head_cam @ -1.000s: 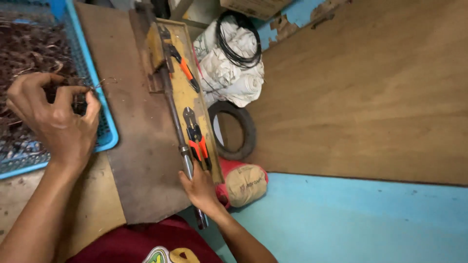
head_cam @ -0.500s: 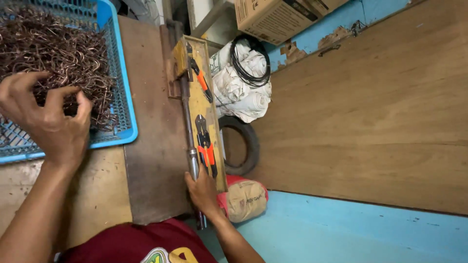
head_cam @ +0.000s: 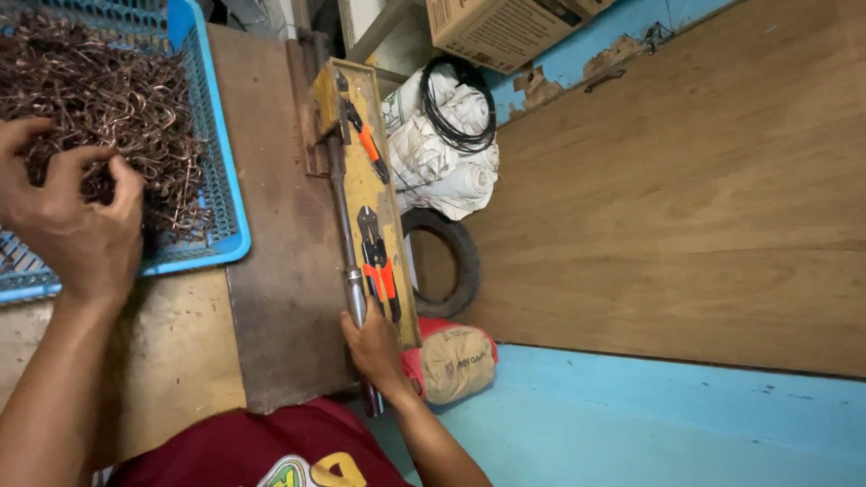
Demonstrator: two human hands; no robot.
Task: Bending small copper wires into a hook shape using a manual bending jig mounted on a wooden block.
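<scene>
Closest in, there's the maroon shirt at the bottom edge, both forearms reaching out from it. The right hand is wrapped around the near end of a long steel lever handle, fingers closed on it, palm down. That handle runs straight away from the hand along the edge of a narrow yellow wooden board. Just past the fingers, lying on the board, are black pliers with orange grips, and farther up the same board a second orange-handled tool, smaller, hard to say exactly what kind.

Over on the other side, the left hand is inside a blue plastic basket, fingers curled and pinching into a heap of bent copper wire pieces. Can't tell if it's actually got hold of one piece or just digging in the pile. Between the two hands is a dark worn plank of the bench.

To the outside of the right hand, down on the floor: a tan sack, then a small black tyre, then a white bag with a coil of black cable on it. Farthest away, a cardboard box.
</scene>
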